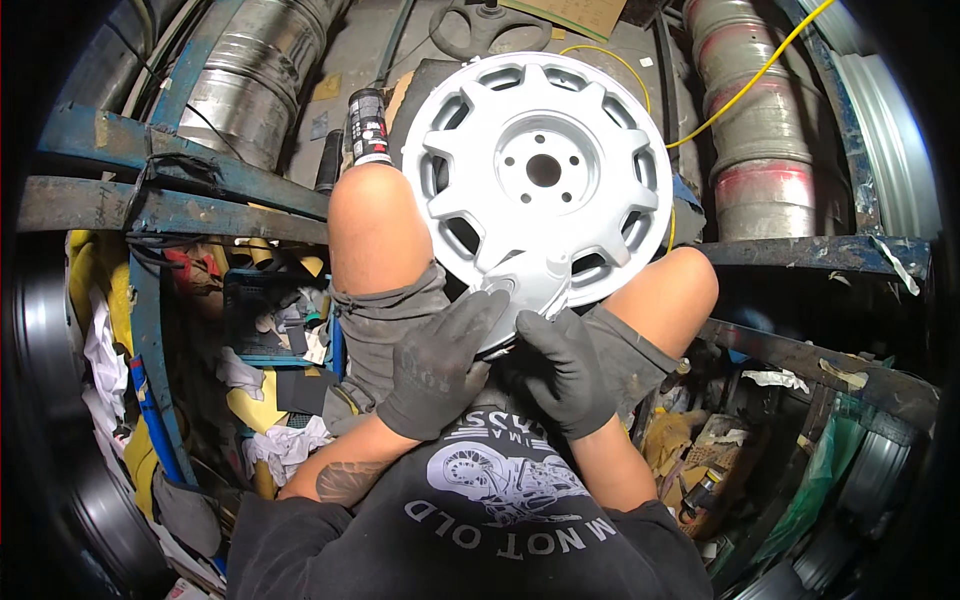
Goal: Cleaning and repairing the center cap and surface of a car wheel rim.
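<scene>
A large silver alloy wheel with several spokes rests in front of my knees, its face turned up. Over its near edge I hold a glossy silver wheel centre cap, tilted, with a round raised middle. My gloved left hand lies across the cap's left side, fingers closed together on its face. The gloved right hand grips the near right edge, thumb and fingers pressed in. Both gloves are dark grey. My palms hide the cap's lower part.
A black spray can stands beside my left knee. Beyond the wheel lies a steering wheel. Stacked rims stand at left and right. A yellow hose crosses at right. Blue metal beams and a bin flank me.
</scene>
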Demonstrator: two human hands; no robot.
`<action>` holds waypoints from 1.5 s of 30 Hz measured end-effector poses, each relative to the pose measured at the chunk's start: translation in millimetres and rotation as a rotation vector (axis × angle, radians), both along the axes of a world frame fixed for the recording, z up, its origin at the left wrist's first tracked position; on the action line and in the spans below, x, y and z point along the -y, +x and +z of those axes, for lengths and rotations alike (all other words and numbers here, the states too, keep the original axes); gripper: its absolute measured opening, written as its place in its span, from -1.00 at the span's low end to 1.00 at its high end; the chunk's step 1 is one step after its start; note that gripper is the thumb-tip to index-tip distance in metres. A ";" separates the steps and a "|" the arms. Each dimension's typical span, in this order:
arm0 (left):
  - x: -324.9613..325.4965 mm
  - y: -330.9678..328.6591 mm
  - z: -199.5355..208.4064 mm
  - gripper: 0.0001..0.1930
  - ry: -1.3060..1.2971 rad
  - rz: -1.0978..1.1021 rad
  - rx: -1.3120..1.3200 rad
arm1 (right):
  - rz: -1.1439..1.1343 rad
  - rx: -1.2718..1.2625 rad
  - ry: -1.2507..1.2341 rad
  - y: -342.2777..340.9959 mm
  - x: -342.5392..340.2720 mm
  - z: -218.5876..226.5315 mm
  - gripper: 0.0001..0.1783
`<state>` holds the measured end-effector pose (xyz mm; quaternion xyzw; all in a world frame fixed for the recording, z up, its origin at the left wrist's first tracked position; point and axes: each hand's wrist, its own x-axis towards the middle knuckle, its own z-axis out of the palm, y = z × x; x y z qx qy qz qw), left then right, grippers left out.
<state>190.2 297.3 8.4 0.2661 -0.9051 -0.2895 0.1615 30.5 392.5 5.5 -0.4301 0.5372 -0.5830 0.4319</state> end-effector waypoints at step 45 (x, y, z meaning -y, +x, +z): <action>10.8 -9.9 -16.3 -0.54 0.504 -0.067 -0.218 | -0.138 0.485 0.019 -22.8 -38.7 -17.8 -0.70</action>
